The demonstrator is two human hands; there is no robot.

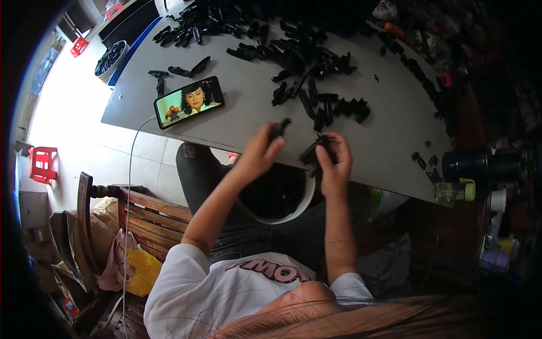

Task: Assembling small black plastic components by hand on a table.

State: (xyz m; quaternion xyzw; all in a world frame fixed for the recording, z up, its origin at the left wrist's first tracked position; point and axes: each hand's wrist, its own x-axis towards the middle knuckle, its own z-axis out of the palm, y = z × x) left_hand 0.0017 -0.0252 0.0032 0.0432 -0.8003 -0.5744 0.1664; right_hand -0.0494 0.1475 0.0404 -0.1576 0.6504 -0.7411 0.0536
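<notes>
Above the table's near edge, my left hand (262, 150) is closed around a small black plastic part (280, 129), whose tip sticks out past the fingers. To its right, my right hand (334, 161) grips another black plastic part (312, 151) between thumb and fingers. The two parts are apart. Just beyond my hands, several loose black parts (316, 107) lie in a cluster on the grey table (243, 107). Below my hands, a pale-rimmed bucket (307, 200) sits at my lap with a dark interior; its contents are too dark to make out.
Heaps of black parts (209, 25) cover the table's far side. A phone (189, 103) playing a video lies at left, its white cable (131, 169) running down. A green-tinted bottle (454, 192) is at the right edge. A wooden bench (152, 217) and red stool (43, 165) stand left.
</notes>
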